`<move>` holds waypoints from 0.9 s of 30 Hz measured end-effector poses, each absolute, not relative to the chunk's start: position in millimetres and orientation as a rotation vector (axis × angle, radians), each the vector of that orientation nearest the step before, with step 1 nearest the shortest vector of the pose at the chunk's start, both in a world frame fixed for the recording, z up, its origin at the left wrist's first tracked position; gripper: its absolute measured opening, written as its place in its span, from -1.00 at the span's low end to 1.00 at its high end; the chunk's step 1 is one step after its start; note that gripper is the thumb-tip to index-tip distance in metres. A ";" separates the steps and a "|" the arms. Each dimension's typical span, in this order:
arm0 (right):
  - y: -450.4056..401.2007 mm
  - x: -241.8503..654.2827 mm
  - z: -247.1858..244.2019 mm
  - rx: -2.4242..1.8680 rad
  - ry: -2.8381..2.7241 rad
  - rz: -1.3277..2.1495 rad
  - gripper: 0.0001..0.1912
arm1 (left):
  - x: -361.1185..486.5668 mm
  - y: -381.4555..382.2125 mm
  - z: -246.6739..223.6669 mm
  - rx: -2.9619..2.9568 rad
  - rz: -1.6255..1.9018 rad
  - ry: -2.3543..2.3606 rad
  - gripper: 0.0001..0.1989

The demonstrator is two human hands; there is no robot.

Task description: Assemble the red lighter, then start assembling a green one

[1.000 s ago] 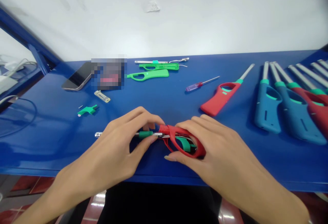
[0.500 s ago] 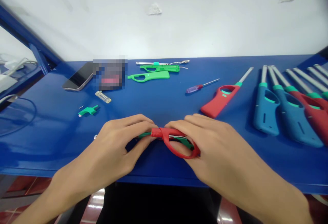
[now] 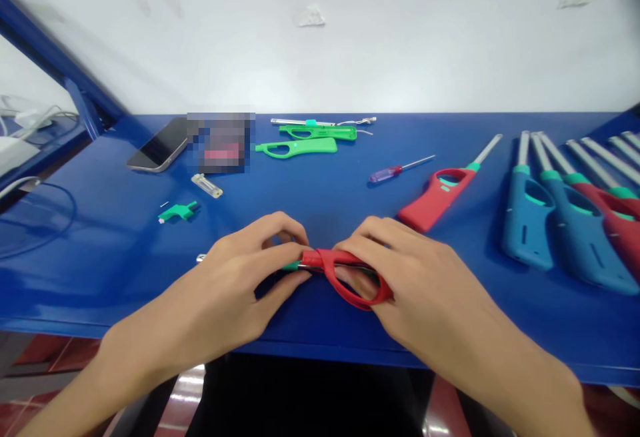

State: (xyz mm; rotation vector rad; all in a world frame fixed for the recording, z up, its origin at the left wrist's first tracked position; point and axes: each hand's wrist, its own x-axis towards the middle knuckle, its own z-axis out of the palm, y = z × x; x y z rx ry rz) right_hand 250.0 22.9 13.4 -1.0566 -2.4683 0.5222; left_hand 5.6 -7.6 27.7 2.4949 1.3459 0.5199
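Observation:
Both hands hold a red gas lighter (image 3: 356,298) low over the front of the blue table, its looped part in the middle. My left hand (image 3: 250,264) pinches the narrow neck end between thumb and fingers, where a bit of green collar shows; the metal tip pokes out beyond the hand. Around the body and loop, my right hand (image 3: 415,270) is closed, hiding the handle. A seam along the neck looks parted, with a strip of metal showing. Just beyond the right hand lies another red lighter (image 3: 425,207), whole, with its metal tube pointing away.
A purple-handled screwdriver (image 3: 387,174) lies mid-table. Behind are green lighter shell halves (image 3: 313,146) and a metal tube with wire (image 3: 300,122). At left sit a phone (image 3: 160,146), a clear fuel tank (image 3: 207,186) and a green trigger piece (image 3: 179,212). Several lighters, including a blue one (image 3: 527,224), line the right.
My left fingers have shifted to pinch nearer the red neck, and the green part inside the loop is now mostly covered. The view has shifted slightly.

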 end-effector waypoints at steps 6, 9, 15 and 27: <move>21.5 252.8 12.2 -1.016 -2.472 0.514 -0.65 | 4.2 -6.3 24.9 2.556 0.578 1.263 -0.83; 20.4 253.6 13.0 -1.001 -2.462 0.535 -0.68 | 2.8 -6.1 22.3 2.596 0.592 1.240 -0.82; 20.9 252.2 13.9 -0.990 -2.438 0.526 -0.78 | 4.0 -7.0 18.0 2.623 0.642 1.232 -0.84; 19.9 251.4 11.4 -0.979 -2.401 0.422 -0.84 | 11.2 -10.4 15.8 2.688 0.775 1.284 -0.88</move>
